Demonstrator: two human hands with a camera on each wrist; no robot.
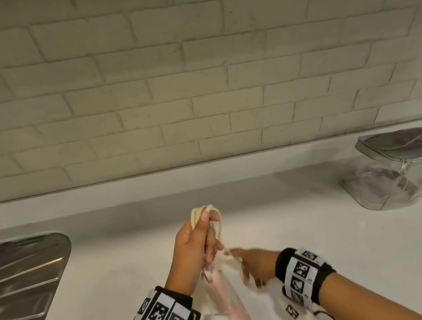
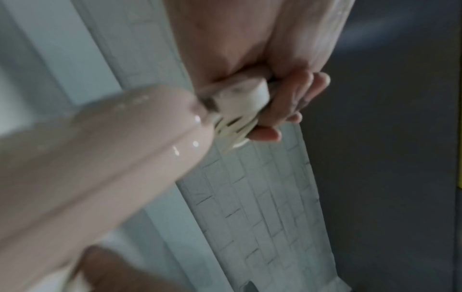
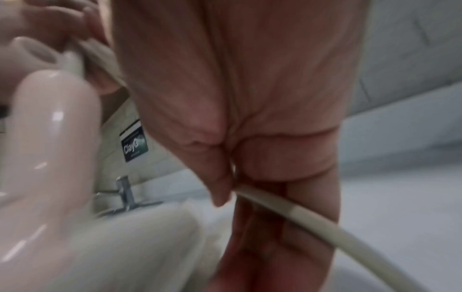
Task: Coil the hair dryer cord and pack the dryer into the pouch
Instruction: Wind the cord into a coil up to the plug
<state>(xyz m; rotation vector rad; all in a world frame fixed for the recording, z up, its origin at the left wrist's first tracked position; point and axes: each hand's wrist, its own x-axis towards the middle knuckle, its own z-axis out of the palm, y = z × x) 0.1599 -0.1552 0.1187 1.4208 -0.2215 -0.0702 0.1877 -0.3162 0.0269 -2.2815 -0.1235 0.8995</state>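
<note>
My left hand (image 1: 202, 233) grips a bundle of cream cord loops (image 1: 204, 212) above the white counter, with the plug (image 2: 246, 94) tucked against the palm. The pale pink hair dryer (image 1: 228, 305) hangs or lies below that hand, its body near the bottom edge of the head view and large in the left wrist view (image 2: 95, 168). My right hand (image 1: 245, 264), blurred with motion, pinches a free length of the cord (image 3: 300, 215) between thumb and fingers just right of the dryer. The silver and clear pouch (image 1: 401, 170) stands at the far right, well away from both hands.
A steel sink drainboard (image 1: 18, 298) fills the left side of the white counter (image 1: 360, 260). A pale brick-tile wall (image 1: 188, 65) runs along the back. A tap (image 3: 125, 189) shows in the right wrist view.
</note>
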